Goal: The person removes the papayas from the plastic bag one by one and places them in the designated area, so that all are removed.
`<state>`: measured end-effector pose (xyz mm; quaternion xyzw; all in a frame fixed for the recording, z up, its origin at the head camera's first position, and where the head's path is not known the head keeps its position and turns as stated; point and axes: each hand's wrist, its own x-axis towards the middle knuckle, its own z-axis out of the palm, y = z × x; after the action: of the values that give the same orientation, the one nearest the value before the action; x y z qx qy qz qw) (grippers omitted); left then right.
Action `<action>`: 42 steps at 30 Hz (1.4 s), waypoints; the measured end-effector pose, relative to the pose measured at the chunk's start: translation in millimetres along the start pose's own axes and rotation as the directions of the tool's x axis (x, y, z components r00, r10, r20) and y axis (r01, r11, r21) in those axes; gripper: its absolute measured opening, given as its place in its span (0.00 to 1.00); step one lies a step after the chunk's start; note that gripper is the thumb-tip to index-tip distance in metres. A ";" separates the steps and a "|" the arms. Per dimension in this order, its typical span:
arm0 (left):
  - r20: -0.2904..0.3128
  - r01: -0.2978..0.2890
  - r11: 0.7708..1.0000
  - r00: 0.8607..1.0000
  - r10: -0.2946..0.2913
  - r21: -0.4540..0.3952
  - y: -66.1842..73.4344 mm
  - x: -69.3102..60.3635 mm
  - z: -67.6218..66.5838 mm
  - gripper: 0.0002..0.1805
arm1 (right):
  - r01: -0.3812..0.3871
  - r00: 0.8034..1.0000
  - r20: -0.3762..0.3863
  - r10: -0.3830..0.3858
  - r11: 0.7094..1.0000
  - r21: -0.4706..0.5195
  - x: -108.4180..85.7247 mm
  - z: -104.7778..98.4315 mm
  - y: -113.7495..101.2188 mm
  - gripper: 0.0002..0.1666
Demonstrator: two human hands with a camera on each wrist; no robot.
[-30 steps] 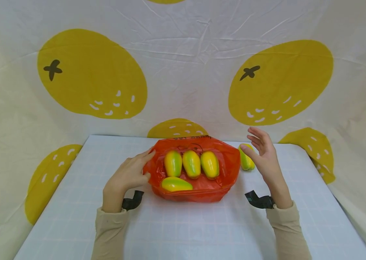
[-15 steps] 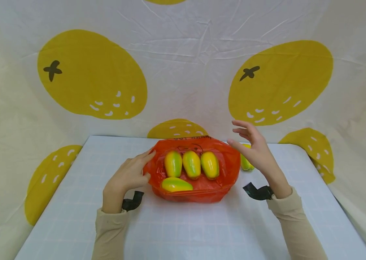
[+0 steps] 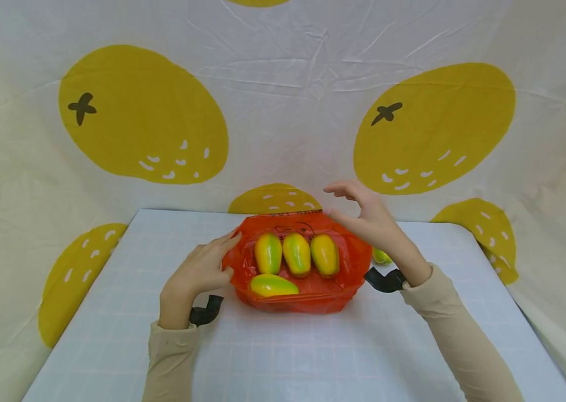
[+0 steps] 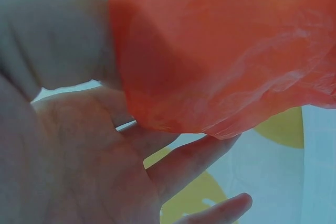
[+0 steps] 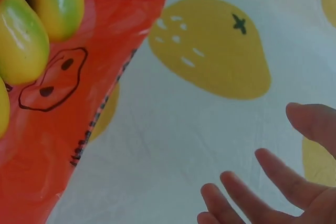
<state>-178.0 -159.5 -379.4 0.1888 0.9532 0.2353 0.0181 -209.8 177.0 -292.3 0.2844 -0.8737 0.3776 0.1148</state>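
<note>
A red plastic bag [image 3: 313, 304] lies with its mouth open in the head view. Inside it, three yellow-green, papaya-like fruits [image 3: 268, 254] stand in a row, and another fruit [image 3: 274, 285] lies sideways in front of them. My left hand [image 3: 195, 271] touches the bag's left edge; in the left wrist view its fingers [image 4: 194, 166] are spread and fairly straight, with red film partly covering the thumb side. Over the bag's back right corner hovers my right hand [image 3: 363, 209], its fingers parted around nothing. Behind the right forearm, one more fruit [image 3: 381, 256] is mostly hidden.
The bag sits on a white table [image 3: 288, 357] with a faint grid. A pale cloth backdrop [image 3: 288, 128] printed with large yellow fruits hangs behind and at the sides. Each wrist carries a black camera mount [image 3: 385, 280].
My right hand has moved left and slightly back, from beside the fruit outside the bag to over the bag's back right corner. The left hand and bag have stayed put.
</note>
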 end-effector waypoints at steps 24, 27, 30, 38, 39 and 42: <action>0.024 0.001 1.000 1.000 0.000 -0.015 0.5 1.1 -1.5 0.40 | 0.287 0.744 0.619 -0.250 0.957 0.041 54.9 70.2 -0.2 0.20; 0.024 0.003 1.000 1.000 -0.002 -0.016 0.3 0.6 -1.3 0.40 | 0.265 0.702 0.668 -0.248 0.961 0.078 57.7 82.0 1.0 0.22; 0.022 0.006 1.000 1.000 -0.006 -0.013 0.3 0.7 -1.1 0.39 | 0.229 0.674 0.698 -0.240 0.967 0.111 59.5 91.7 3.7 0.23; 0.017 0.016 1.000 1.000 -0.016 -0.003 -0.2 0.8 -0.7 0.39 | 0.117 0.601 0.776 -0.189 0.982 0.149 55.2 109.0 14.7 0.23; 0.017 0.015 1.000 1.000 -0.015 -0.003 -0.1 0.7 -0.8 0.39 | 0.103 0.589 0.790 -0.172 0.985 0.138 53.9 110.8 15.7 0.23; 0.021 0.018 1.000 1.000 -0.018 -0.003 0.5 0.2 -0.8 0.39 | 0.057 0.550 0.829 -0.099 0.995 0.081 50.1 116.0 17.8 0.23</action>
<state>-178.2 -159.4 -378.4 0.1824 0.9542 0.2349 0.0304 -259.2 82.2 -361.9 0.4699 -0.8022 0.2122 -0.3010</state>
